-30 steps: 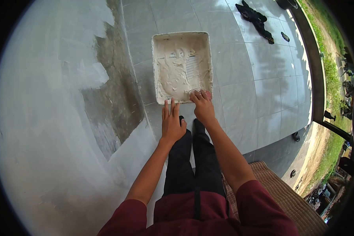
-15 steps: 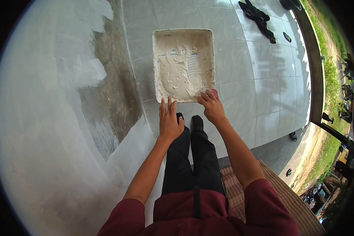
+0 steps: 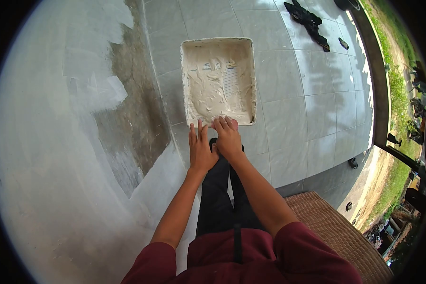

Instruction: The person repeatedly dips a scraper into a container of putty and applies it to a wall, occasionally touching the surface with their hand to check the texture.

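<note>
A cream-coated paint tray (image 3: pixel 184 75) lies on the tiles before me, with thick paint smeared over its bottom and ribs showing at the right. My right hand (image 3: pixel 227 140) is closed on a small pinkish-red piece (image 3: pixel 235 124), mostly hidden under the fingers, at the middle of the tray's near edge. Its fingertips reach over the rim to the paint. Just left of it, my left hand (image 3: pixel 202 154) has its fingers stretched out and apart, with the tips at the near rim by the left corner.
To the left rises a wall (image 3: pixel 47 142) with white coating around a bare grey-brown patch (image 3: pixel 137 94). Grey tiles (image 3: pixel 284 118) surround the tray. Dark cloth (image 3: pixel 310 23) lies at the far right. A woven mat (image 3: pixel 336 236) is near my right side.
My right hand has slid left with the pinkish-red piece, from the tray's near right corner along the near edge to beside my left hand. The left hand has hardly moved.
</note>
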Available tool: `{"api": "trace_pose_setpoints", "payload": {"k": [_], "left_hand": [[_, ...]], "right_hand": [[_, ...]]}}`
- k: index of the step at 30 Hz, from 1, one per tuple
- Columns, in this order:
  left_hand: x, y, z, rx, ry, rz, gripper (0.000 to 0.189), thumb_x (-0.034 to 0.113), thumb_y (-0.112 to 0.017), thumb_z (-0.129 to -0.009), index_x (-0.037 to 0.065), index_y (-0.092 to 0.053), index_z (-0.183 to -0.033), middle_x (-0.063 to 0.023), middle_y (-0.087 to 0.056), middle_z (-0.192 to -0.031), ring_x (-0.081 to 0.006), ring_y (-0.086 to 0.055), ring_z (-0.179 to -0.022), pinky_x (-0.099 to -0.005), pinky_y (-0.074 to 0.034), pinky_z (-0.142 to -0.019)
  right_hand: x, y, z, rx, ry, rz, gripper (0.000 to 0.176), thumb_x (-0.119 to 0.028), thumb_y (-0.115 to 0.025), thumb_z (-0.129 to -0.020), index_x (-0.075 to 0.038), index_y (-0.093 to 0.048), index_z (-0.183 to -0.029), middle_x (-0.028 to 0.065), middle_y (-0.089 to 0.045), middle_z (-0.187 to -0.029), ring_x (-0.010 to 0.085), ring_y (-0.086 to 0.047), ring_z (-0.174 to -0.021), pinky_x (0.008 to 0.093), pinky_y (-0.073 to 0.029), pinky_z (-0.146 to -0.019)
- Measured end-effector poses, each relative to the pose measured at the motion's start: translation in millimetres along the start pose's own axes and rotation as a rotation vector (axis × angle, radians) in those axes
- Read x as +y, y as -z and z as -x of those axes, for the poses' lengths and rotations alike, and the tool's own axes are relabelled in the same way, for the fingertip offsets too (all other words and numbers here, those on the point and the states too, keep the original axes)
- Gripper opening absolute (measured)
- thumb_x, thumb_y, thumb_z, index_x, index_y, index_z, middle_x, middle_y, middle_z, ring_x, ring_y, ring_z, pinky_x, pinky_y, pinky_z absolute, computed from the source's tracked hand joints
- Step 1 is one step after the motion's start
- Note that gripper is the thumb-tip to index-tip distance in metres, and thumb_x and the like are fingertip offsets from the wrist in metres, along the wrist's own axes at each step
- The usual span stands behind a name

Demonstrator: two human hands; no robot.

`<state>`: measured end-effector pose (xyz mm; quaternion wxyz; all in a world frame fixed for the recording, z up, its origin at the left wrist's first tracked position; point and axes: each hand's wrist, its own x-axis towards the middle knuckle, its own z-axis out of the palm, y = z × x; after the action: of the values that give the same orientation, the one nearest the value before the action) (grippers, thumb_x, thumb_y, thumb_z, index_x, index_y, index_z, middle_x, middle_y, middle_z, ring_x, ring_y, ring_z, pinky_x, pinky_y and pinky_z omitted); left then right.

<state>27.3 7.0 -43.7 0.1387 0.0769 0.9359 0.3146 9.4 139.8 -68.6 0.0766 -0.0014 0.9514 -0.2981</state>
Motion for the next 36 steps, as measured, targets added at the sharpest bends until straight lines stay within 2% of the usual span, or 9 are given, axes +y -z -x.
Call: {"api": "trace_pose_setpoints", "payload": {"k": [6,8,12,17,20,23,26,29,36], "left_hand": [[-9.4,7.3,3.0,0.038,0.014,-0.003,0.076,0.007,-0.065,-0.081,-0.004,-0.035,-0.15,-0.029,-0.027,-0.165,-0.0549,-0.017,-0.153,-0.0627,-0.02,-0.122],[-11.5,8.6,3.6,0.034,0.012,-0.013,0.076,0.007,-0.065,-0.082,-0.003,-0.034,-0.151,-0.0286,-0.026,-0.166,-0.0547,-0.017,-0.153,-0.0625,-0.019,-0.123],[-11.0,11.5,4.9,0.037,0.008,-0.022,0.074,0.008,-0.064,-0.084,-0.003,-0.033,-0.15,-0.0281,-0.024,-0.166,-0.0544,-0.016,-0.153,-0.0626,-0.018,-0.124],[-6.0,13.0,8.5,0.035,0.014,-0.032,0.074,0.008,-0.064,-0.083,-0.003,-0.033,-0.15,-0.0281,-0.024,-0.166,-0.0543,-0.016,-0.153,-0.063,-0.018,-0.124],[2.2,22.3,11.5,0.03,0.019,-0.039,0.075,0.008,-0.064,-0.083,-0.003,-0.033,-0.15,-0.0281,-0.025,-0.166,-0.0543,-0.016,-0.153,-0.063,-0.018,-0.124],[12.5,35.1,14.0,0.044,0.03,-0.046,0.075,0.009,-0.064,-0.084,-0.003,-0.032,-0.151,-0.0282,-0.025,-0.166,-0.054,-0.016,-0.153,-0.0628,-0.017,-0.124],[20.7,49.9,14.5,0.083,0.028,-0.065,0.074,0.01,-0.063,-0.085,-0.003,-0.032,-0.151,-0.0282,-0.024,-0.166,-0.0534,-0.015,-0.154,-0.0625,-0.017,-0.125],[34.8,72.2,15.3,0.146,0.028,-0.068,0.074,0.011,-0.062,-0.086,-0.003,-0.032,-0.152,-0.028,-0.024,-0.166,-0.0528,-0.014,-0.154,-0.062,-0.016,-0.125],[86.3,134.0,12.5,0.37,-0.009,-0.051,0.073,0.012,-0.06,-0.088,-0.003,-0.031,-0.153,-0.0292,-0.024,-0.166,-0.0529,-0.014,-0.155,-0.0616,-0.016,-0.125]], "right_hand": [[5.6,0.5,-11.3,0.101,0.16,0.02,0.046,0.0,-0.06,-0.085,-0.006,-0.062,-0.131,0.0136,-0.065,-0.136,0.0371,-0.056,-0.134,0.0475,-0.051,-0.104],[25.8,0.4,-10.0,-0.013,0.159,0.059,0.041,-0.002,-0.06,-0.089,-0.008,-0.063,-0.129,0.0107,-0.064,-0.136,0.0329,-0.052,-0.138,0.0497,-0.044,-0.111],[60.3,16.8,1.8,-0.008,0.198,0.118,0.04,0.0,-0.059,-0.087,-0.011,-0.065,-0.125,0.0065,-0.066,-0.133,0.0299,-0.053,-0.138,0.0492,-0.045,-0.109],[76.0,53.9,9.2,-0.015,0.166,0.147,0.043,0.002,-0.06,-0.086,-0.012,-0.066,-0.126,0.0069,-0.067,-0.134,0.0319,-0.054,-0.136,0.0473,-0.048,-0.106],[71.3,70.9,8.4,0.138,0.187,0.012,0.039,0.004,-0.06,-0.088,-0.008,-0.068,-0.124,0.011,-0.07,-0.128,0.0371,-0.06,-0.128,0.0471,-0.051,-0.103],[57.5,89.3,8.5,0.239,0.052,-0.304,0.034,0.003,-0.059,-0.094,-0.005,-0.069,-0.126,0.0171,-0.072,-0.121,0.035,-0.066,-0.12,0.0433,-0.054,-0.098],[43.1,114.2,8.8,0.087,-0.486,-0.918,0.033,-0.005,-0.054,-0.105,0.0,-0.063,-0.137,0.0098,-0.072,-0.117,0.0182,-0.068,-0.11,0.0361,-0.059,-0.09],[25.2,140.9,8.7,0.122,-0.568,-1.302,0.033,-0.004,-0.051,-0.106,0.005,-0.058,-0.137,0.0099,-0.068,-0.121,0.0203,-0.068,-0.108,0.0398,-0.062,-0.092],[-18.9,225.5,20.5,-0.04,-0.281,-1.707,0.039,-0.019,-0.054,-0.108,0.002,-0.05,-0.141,0.0144,-0.068,-0.128,0.029,-0.07,-0.114,0.0509,-0.061,-0.096]]}}
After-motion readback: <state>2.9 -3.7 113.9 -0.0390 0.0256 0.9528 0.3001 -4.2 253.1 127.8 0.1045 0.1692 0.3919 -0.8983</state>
